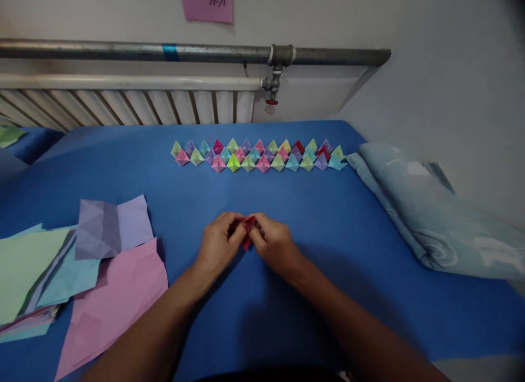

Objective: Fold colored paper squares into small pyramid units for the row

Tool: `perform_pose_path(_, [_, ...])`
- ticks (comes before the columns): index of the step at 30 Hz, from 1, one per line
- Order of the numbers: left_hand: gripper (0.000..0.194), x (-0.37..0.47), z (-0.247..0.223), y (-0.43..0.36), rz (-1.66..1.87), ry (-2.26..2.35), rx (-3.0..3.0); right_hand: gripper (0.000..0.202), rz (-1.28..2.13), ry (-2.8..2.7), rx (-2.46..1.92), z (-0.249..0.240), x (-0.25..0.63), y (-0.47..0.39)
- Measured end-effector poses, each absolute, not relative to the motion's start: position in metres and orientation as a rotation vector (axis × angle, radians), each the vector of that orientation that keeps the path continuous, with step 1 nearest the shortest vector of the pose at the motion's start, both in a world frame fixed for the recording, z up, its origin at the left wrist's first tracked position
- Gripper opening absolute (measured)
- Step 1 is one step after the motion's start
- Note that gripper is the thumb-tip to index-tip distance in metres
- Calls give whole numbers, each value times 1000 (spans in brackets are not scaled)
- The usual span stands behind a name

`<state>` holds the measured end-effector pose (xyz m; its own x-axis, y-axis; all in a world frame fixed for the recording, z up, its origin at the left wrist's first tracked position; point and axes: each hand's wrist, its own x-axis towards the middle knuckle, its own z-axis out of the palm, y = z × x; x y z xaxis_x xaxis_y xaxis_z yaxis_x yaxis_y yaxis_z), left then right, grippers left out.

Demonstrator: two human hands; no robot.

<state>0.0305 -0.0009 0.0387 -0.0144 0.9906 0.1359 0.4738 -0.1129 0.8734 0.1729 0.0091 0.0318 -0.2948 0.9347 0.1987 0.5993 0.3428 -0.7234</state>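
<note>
A small folded piece of red paper point(247, 241) is held between both hands above the middle of the blue surface. My left hand point(219, 241) pinches its left side, thumb and fingers together. On its right side, my right hand point(273, 242) grips it the same way. The fingers cover most of the paper, so its exact shape is hidden. Beyond the hands stand rows of small folded paper pieces point(263, 163) in pink, green, blue, purple, yellow and red.
At the left lie a stack of coloured sheets point(30, 267), a creased purple sheet point(98, 229) and a pink sheet point(118, 300). A folded light-blue cloth point(410, 207) lies at the right. A radiator point(156, 105) and a metal pipe point(221, 53) run along the wall.
</note>
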Motion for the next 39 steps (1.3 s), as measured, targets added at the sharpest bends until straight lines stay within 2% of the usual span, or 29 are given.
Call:
perform_pose_path(8, [16, 30, 39, -1, 988, 1587, 1672, 17, 716, -2003, -1308, 31, 175, 7])
perform_pose_path(16, [12, 31, 38, -2, 1045, 1547, 1643, 18, 681, -2055, -1310, 30, 173, 7])
perform_pose_path(28, [11, 31, 38, -1, 1063, 1474, 1499, 19, 810, -1971, -1322, 31, 173, 10])
perform_pose_path(39, [12, 30, 37, -1, 1076, 1422, 1495, 17, 720, -1917, -1257, 25, 173, 12])
